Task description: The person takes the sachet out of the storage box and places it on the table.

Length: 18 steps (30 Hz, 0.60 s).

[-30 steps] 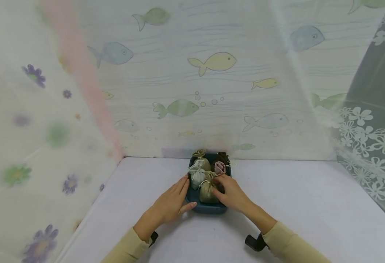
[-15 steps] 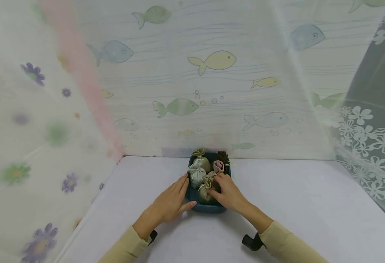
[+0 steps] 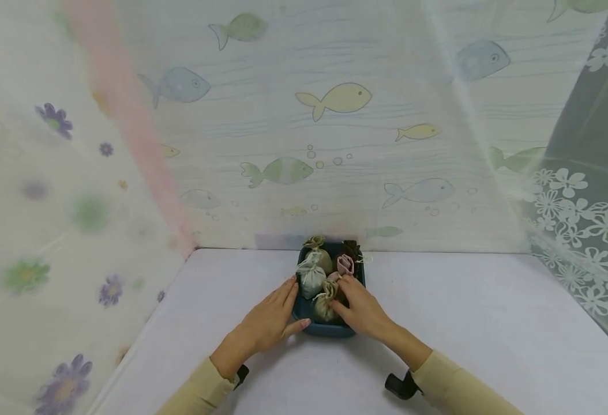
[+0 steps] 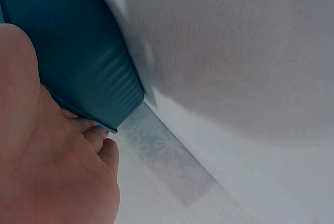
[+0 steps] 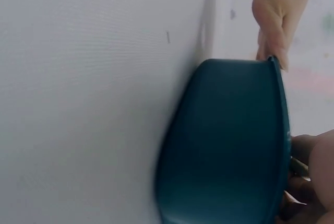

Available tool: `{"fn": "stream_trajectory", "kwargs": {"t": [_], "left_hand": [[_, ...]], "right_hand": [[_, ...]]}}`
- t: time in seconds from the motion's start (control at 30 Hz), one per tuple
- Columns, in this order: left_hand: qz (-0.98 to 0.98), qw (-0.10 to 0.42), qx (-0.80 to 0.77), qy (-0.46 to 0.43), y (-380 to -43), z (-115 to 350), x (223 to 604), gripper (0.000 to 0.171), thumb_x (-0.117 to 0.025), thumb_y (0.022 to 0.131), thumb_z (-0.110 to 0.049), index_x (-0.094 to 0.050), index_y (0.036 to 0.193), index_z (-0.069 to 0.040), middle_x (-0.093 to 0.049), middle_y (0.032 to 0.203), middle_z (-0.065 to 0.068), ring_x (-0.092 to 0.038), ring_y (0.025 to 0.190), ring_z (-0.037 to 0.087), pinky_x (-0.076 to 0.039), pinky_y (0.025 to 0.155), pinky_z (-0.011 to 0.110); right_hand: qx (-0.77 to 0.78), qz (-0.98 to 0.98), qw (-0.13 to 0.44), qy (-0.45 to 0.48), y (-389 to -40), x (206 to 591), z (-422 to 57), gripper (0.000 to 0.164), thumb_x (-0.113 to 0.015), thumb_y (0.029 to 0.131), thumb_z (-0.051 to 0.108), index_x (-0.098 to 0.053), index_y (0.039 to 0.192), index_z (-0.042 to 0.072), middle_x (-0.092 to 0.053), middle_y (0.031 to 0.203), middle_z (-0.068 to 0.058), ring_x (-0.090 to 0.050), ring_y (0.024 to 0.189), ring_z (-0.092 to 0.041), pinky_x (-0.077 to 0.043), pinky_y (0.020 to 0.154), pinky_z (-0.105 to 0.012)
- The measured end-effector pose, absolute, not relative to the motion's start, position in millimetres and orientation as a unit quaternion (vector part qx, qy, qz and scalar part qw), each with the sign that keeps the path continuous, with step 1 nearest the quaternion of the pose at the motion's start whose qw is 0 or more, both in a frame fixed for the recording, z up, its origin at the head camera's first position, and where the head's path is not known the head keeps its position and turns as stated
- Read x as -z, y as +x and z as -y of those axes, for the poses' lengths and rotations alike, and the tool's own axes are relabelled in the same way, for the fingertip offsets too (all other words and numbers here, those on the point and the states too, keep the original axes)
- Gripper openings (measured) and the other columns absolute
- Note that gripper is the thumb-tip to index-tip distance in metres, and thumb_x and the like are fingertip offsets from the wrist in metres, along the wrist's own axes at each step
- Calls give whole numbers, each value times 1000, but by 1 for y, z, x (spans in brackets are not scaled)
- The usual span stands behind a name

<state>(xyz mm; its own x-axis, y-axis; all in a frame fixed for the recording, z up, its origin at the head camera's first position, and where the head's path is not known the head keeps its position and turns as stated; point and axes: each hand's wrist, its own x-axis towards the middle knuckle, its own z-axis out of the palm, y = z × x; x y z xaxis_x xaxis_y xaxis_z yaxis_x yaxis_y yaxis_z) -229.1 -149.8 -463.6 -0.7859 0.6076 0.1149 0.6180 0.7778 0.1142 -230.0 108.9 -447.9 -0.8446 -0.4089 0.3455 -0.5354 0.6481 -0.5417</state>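
In the head view a dark teal plastic basin [image 3: 331,331] stands at the back of the table, holding several small drawstring pouches. My right hand [image 3: 364,309] reaches over its right rim, thumb and fingers gripping the near olive pouch [image 3: 324,311]. A silvery white pouch [image 3: 312,282] lies to the left of it. Behind are a pink pouch [image 3: 345,264], a khaki pouch [image 3: 326,261] and a dark brown pouch [image 3: 353,250]. My left hand [image 3: 269,321] lies with straight fingers along the left rim, its thumb at the near corner. In the left wrist view the basin's ribbed wall [image 4: 78,46] shows beside the palm.
A white cloth covers the table [image 3: 454,323]. Behind the basin hangs a sheer fish-print curtain [image 3: 335,132], close to its far end. Flowered fabric [image 3: 55,230] hangs on the left, and white lace flowers [image 3: 569,207] edge the right side.
The near olive pouch has shifted and tilted slightly in my right hand, which moved a little left. The pink pouch's top has moved slightly. My left hand stays on the rim.
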Motion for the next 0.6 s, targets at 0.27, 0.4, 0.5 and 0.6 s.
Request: {"fn": "stream_trajectory", "kwargs": {"t": [0.27,0.4,0.5,0.6], "left_hand": [[944,26,70,-320,-227,148,460,93,-31,104,-67,-19,161,6,-9,170,20,-15,157,31,-24,124,47],[944,36,63,-322,-227,149,462,94,-29,104,-69,-19,161,6,-10,170,20,-17,156,32,-25,124,46],[943,37,68,-323,-227,149,462,94,-30,104,-68,-20,160,6,-11,170,20,-17,156,32,-25,124,46],[943,31,72,-324,-226,148,460,93,-32,104,-67,-21,160,6,-12,170,21,-17,156,32,-25,124,47]], "right_hand": [[-386,875,73,282,-225,434,-114,7,-67,101,13,-62,100,8,-53,95,-2,-50,82,-20,-42,68,-28],[-402,866,74,289,-224,426,-119,7,-67,100,11,-61,99,9,-54,96,-1,-53,85,-15,-48,71,-27],[-409,862,75,291,-224,421,-122,8,-68,100,11,-60,98,10,-56,97,-1,-54,84,-11,-50,70,-28],[-413,862,69,285,-223,417,-126,10,-68,100,12,-58,96,11,-55,96,0,-52,79,-11,-49,66,-26]]}}
